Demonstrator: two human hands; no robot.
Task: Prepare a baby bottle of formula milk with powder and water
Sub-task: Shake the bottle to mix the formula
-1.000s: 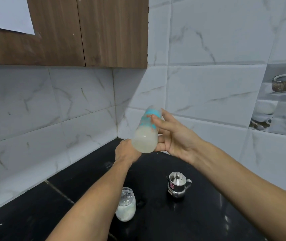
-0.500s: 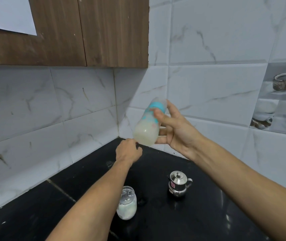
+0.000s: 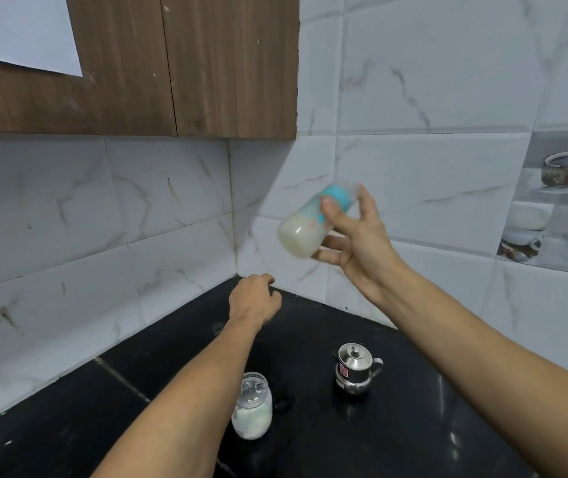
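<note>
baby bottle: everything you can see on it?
The bottle looks like clear plastic, with a teal collar near the top and coloured print; it is motion-blurred. Off-white milky liquid fills its lower part. It is tilted, base lower left, top upper right, in the air before the tiled wall. The right hand grips it, thumb across the front, fingers behind. The left hand is apart from it.

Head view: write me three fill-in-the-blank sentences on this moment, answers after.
The right hand holds the clear, teal-collared baby bottle of milky liquid ____ the black countertop.
The left hand hovers ____ the bottle, apart from it.
The glass jar of white powder stands ____ of the small lidded steel pot.
Answers: above; below; left.
</note>
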